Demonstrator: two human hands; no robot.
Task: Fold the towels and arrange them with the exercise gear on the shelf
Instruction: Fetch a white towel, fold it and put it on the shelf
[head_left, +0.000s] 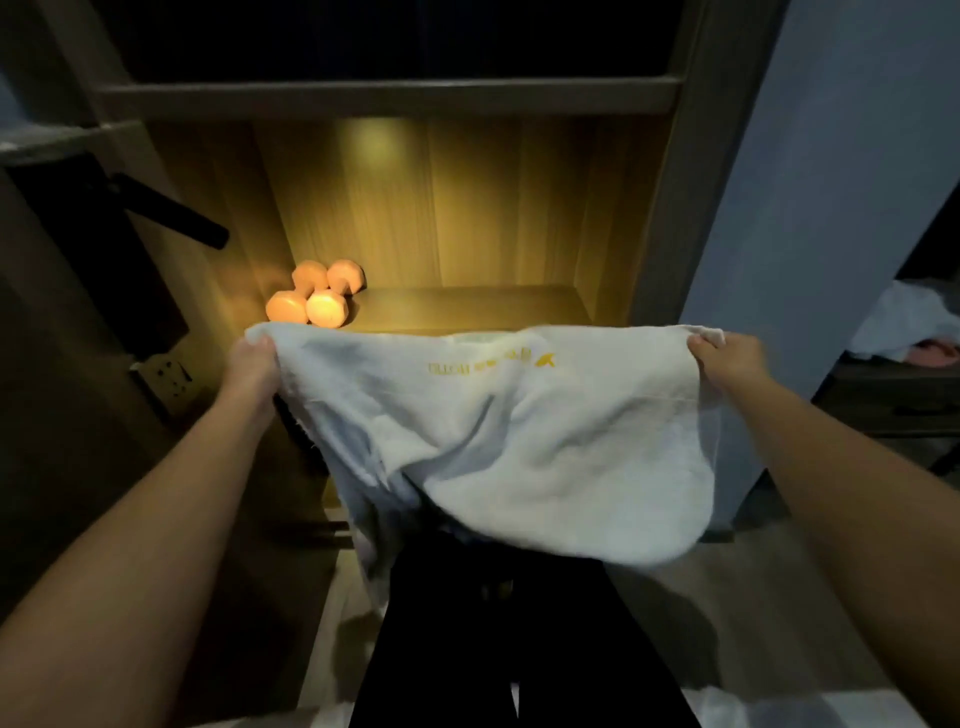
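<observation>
Two hands spread white towel (545, 441) mid-frame | left hand (252, 364), right hand (727, 358): each grip pinching a top corner, squaring for fold | dumbbells (314, 293) left on shelf (467, 306)

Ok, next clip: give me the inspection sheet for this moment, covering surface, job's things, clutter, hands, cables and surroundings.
Surface: lit wooden shelf, mostly bare.
Job's things: white towel with yellow print, held spread and hanging, unfolded; two orange dumbbells at the shelf's left rear.
Clutter: crumpled cloths in the dim area to the right.
Hands: left hand and right hand each grip a top corner of the towel.
Cables: nothing seen.
Surroundings: black handle and wall socket at left; blue-grey wall at right.
</observation>
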